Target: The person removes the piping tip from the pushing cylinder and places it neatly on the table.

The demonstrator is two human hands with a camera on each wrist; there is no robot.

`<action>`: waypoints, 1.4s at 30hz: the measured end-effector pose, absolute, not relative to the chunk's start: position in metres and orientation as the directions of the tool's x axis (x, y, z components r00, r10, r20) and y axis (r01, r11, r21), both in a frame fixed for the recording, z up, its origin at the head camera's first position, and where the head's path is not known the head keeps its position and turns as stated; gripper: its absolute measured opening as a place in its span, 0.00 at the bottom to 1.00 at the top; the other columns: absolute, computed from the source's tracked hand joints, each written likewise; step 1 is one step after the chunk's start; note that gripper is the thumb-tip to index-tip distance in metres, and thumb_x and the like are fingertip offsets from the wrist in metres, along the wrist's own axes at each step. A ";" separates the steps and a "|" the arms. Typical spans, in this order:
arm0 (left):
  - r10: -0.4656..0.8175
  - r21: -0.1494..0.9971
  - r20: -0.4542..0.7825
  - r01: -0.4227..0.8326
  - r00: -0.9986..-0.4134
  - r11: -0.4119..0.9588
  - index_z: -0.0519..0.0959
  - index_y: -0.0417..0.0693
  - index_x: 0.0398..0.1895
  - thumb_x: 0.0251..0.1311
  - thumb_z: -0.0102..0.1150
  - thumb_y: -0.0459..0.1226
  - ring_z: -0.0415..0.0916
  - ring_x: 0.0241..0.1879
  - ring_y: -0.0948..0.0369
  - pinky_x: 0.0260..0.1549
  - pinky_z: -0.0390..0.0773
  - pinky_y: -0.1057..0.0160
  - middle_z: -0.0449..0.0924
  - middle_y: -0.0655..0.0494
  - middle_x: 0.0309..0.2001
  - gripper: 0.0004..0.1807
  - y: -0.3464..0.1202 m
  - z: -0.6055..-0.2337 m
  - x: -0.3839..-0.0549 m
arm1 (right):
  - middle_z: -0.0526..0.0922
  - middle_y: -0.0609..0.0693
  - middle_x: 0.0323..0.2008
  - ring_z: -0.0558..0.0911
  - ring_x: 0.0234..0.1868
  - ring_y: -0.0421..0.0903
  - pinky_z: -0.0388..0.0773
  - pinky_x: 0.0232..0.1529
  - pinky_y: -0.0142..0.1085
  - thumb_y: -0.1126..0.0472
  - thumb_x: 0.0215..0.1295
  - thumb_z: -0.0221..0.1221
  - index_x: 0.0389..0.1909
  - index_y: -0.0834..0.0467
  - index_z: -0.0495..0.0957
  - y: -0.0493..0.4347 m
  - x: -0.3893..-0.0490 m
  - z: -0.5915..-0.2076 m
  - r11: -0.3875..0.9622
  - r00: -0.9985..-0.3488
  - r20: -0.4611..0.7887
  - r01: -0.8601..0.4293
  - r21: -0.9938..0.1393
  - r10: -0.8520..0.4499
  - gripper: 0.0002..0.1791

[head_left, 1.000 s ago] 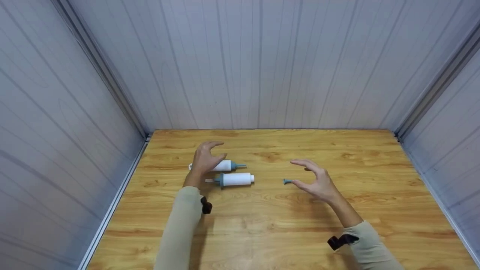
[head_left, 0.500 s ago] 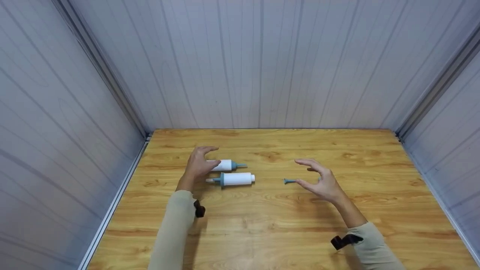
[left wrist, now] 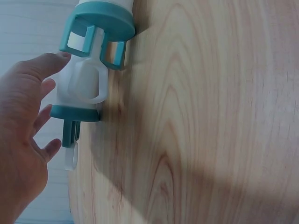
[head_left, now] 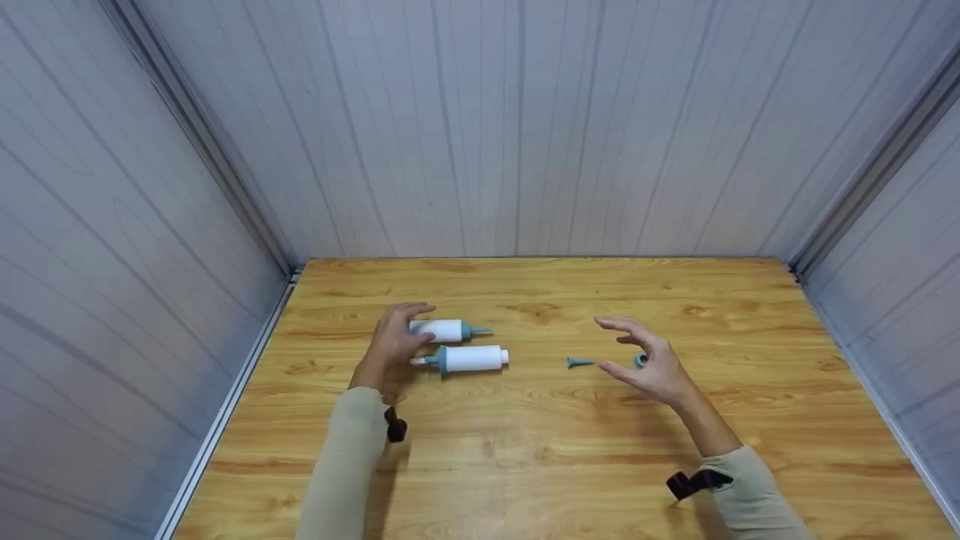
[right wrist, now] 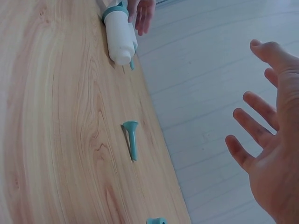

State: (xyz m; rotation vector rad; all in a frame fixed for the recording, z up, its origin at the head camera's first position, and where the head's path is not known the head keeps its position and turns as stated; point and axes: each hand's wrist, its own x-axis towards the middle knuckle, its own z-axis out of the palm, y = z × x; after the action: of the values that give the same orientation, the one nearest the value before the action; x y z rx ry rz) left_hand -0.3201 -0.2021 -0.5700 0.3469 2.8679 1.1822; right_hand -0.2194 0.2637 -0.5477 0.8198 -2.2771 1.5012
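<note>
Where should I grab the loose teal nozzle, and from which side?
Probably pinch the loose teal nozzle mid-stem, coming from the right with the right hand: it lies on its side, flared end left, slim stem pointing toward that hand.

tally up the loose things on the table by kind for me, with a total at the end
White syringes with teal parts: 2 (far syringe, with its nozzle fitted, and near syringe)
Loose teal nozzle: 1
Small teal piece, exact shape unclear: 1
Total: 4, counting the fitted nozzle as part of its syringe
</note>
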 end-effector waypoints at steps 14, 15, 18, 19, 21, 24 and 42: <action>0.161 0.707 0.043 0.144 -0.986 0.692 0.87 0.47 0.71 0.71 0.75 0.30 0.74 0.79 0.39 0.82 0.71 0.35 0.83 0.40 0.75 0.26 -0.205 -0.581 -0.322 | 0.84 0.47 0.76 0.83 0.74 0.36 0.84 0.64 0.31 0.85 0.62 0.65 0.76 0.72 0.74 0.271 -0.221 -0.553 0.120 -0.763 0.546 -0.613 -0.781 -0.345 0.38; 0.162 0.710 0.046 0.146 -0.986 0.689 0.87 0.48 0.71 0.70 0.75 0.30 0.74 0.79 0.38 0.82 0.71 0.35 0.84 0.41 0.74 0.26 -0.206 -0.582 -0.322 | 0.84 0.48 0.76 0.83 0.74 0.37 0.84 0.64 0.31 0.85 0.62 0.65 0.76 0.73 0.74 0.271 -0.221 -0.554 0.110 -0.767 0.543 -0.606 -0.788 -0.342 0.38; 0.200 0.703 0.119 0.225 -0.973 0.674 0.89 0.52 0.69 0.69 0.78 0.34 0.78 0.77 0.42 0.81 0.74 0.39 0.87 0.45 0.72 0.25 -0.216 -0.605 -0.334 | 0.84 0.52 0.76 0.84 0.73 0.39 0.84 0.63 0.33 0.86 0.64 0.63 0.77 0.73 0.73 0.272 -0.221 -0.555 0.091 -0.781 0.527 -0.583 -0.807 -0.335 0.38; 0.205 0.698 0.123 0.232 -0.971 0.678 0.89 0.53 0.69 0.69 0.78 0.34 0.78 0.77 0.42 0.80 0.74 0.38 0.87 0.46 0.72 0.25 -0.217 -0.605 -0.334 | 0.84 0.53 0.76 0.84 0.73 0.40 0.84 0.62 0.33 0.85 0.64 0.63 0.77 0.73 0.73 0.272 -0.220 -0.555 0.089 -0.785 0.522 -0.577 -0.812 -0.333 0.38; 0.206 0.691 0.118 0.230 -0.971 0.686 0.89 0.52 0.69 0.68 0.79 0.34 0.78 0.77 0.42 0.81 0.73 0.38 0.87 0.46 0.71 0.26 -0.216 -0.605 -0.333 | 0.84 0.54 0.76 0.84 0.73 0.41 0.84 0.62 0.34 0.85 0.64 0.63 0.77 0.73 0.72 0.272 -0.220 -0.555 0.084 -0.790 0.516 -0.570 -0.818 -0.332 0.38; 0.178 0.678 0.051 0.165 -0.983 0.716 0.88 0.47 0.69 0.68 0.77 0.29 0.77 0.77 0.39 0.82 0.71 0.33 0.87 0.42 0.71 0.26 -0.206 -0.583 -0.322 | 0.84 0.54 0.76 0.84 0.73 0.41 0.84 0.62 0.33 0.84 0.65 0.63 0.77 0.74 0.72 0.273 -0.220 -0.556 0.076 -0.784 0.522 -0.575 -0.814 -0.337 0.37; 0.157 0.674 -0.014 0.107 -0.987 0.731 0.91 0.50 0.65 0.69 0.76 0.29 0.78 0.77 0.42 0.82 0.71 0.33 0.88 0.45 0.70 0.22 -0.202 -0.582 -0.321 | 0.84 0.54 0.75 0.84 0.73 0.39 0.84 0.62 0.33 0.85 0.64 0.64 0.76 0.75 0.72 0.275 -0.222 -0.559 0.063 -0.767 0.544 -0.596 -0.801 -0.341 0.37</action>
State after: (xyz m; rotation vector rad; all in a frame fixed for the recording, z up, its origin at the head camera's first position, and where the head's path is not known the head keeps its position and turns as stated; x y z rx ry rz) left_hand -0.3208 -0.2016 -0.5817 0.2179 2.8573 1.1056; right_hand -0.2219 0.2745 -0.5588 0.9572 -2.1252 1.7754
